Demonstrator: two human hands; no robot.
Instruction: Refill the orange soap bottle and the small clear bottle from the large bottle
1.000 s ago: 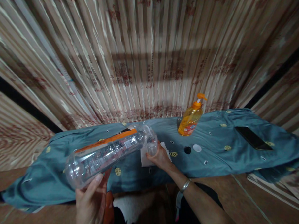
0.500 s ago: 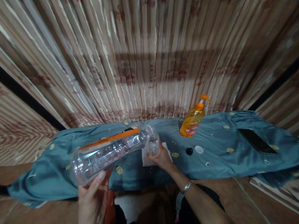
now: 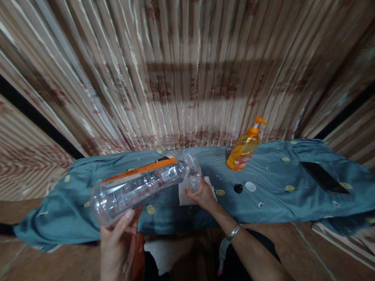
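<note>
My left hand [image 3: 121, 232] is closed around the lower end of a large clear plastic bottle [image 3: 142, 186] with an orange-banded label. The bottle is tilted almost level, its neck pointing right. At its mouth stands a small clear bottle [image 3: 193, 178], gripped by my right hand [image 3: 204, 195]. The two openings meet or nearly meet; I cannot tell whether they touch. Any liquid passing between them is too hard to make out. Under the small bottle lies a white paper tissue [image 3: 185, 198], partly hidden by my right hand.
A pump bottle of orange liquid [image 3: 244, 150] stands at the back. Right of my right hand lie a black cap [image 3: 238, 188] and a white round lid [image 3: 250, 186]. A dark phone [image 3: 324, 178] rests farther right on the teal cloth [image 3: 280, 202]. Striped curtains [image 3: 184, 74] hang behind.
The whole scene has shifted slightly right in view as the camera moved. Both hands keep their hold, and the large bottle's tilt looks about the same.
</note>
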